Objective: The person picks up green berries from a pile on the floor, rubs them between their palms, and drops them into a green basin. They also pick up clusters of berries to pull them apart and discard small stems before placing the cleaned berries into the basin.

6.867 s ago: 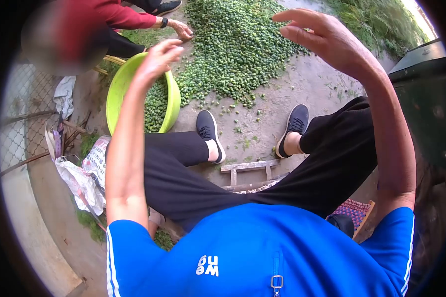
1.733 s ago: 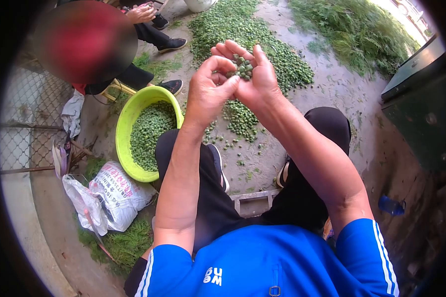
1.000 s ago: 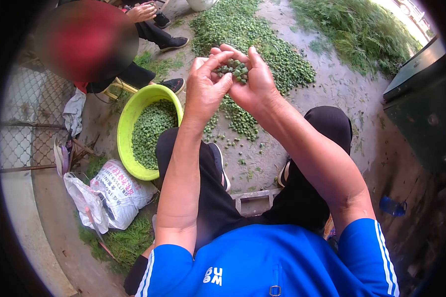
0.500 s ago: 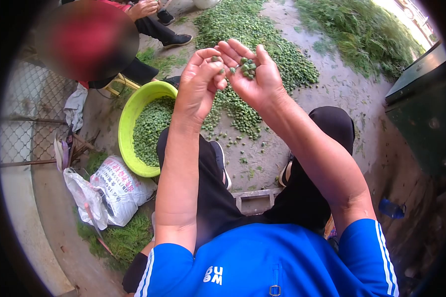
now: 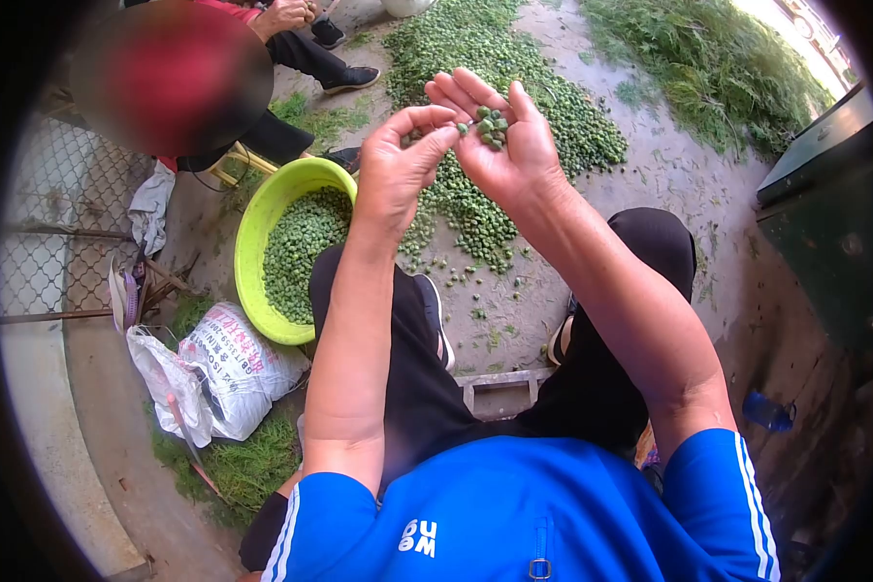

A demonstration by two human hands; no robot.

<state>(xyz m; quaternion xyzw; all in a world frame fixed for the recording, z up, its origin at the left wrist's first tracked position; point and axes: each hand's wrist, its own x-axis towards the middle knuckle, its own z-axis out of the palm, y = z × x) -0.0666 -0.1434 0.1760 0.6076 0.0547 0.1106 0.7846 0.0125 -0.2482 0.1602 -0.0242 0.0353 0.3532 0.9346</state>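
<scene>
Green pods: a small cluster (image 5: 493, 131) is borne in the palm of the right hand (image 5: 526, 167), with one single pod (image 5: 463, 128) seen at the fingertips between the two hands.
Right hand: held palm up, fingers spread apart and slightly cupped, not clamped on anything.
Left hand (image 5: 390, 184): fingers are curled around a few pods, with thumb and forefinger drawn together beside the single pod; whether it is pinched or only touched cannot be told.
Weight and feel: each pod is judged light, firm and knobbly, not very slippery, but easily rolled off a flat palm; slight bruising could be caused by a hard squeeze.
Best hold: each pod is best taken across its middle between thumb and forefinger pads, the rest being kept in the palm's hollow.
Tub: more pods are held in the yellow-green tub (image 5: 251, 291), beside the left leg.
Ground heap: a wide spread of pods (image 5: 485, 68) is seen beyond the hands and is partly covered by them.
Hard to make out: the pods inside the left fingers are mostly hidden; the co-worker's hands (image 5: 287, 16) are cut off by the top edge, and what is held there is unclear.
</scene>
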